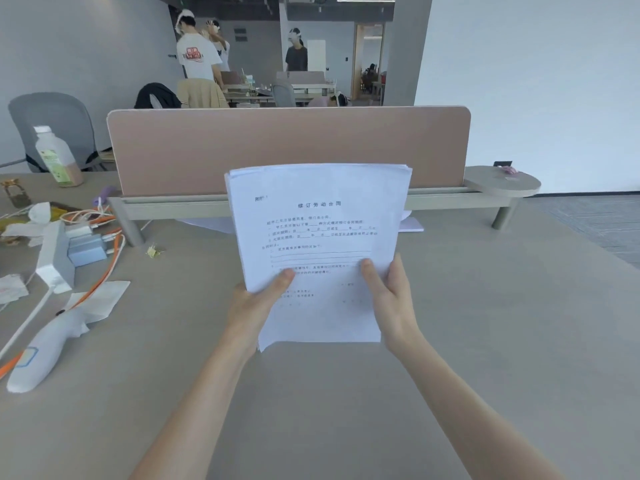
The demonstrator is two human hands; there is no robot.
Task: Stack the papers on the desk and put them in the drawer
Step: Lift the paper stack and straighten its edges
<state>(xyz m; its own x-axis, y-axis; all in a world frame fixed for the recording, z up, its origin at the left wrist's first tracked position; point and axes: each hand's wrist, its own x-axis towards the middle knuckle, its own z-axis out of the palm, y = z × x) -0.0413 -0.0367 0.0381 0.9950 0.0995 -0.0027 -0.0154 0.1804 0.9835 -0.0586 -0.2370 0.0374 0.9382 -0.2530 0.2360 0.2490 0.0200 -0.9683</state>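
A stack of white printed papers (318, 230) stands nearly upright above the middle of the grey desk (485, 341), its top edges slightly uneven. My left hand (256, 303) grips its lower left edge, thumb on the front sheet. My right hand (391, 292) grips the lower right edge the same way. More loose white sheets (412, 225) lie flat on the desk behind the stack, partly under the raised shelf. No drawer is in view.
A pink partition (287, 147) on a raised shelf (450, 199) closes off the desk's far side. On the left lie a bottle (57, 157), a power strip (53, 258), orange cables (107, 268), a white handheld device (45, 348) and paper scraps. People stand in the background.
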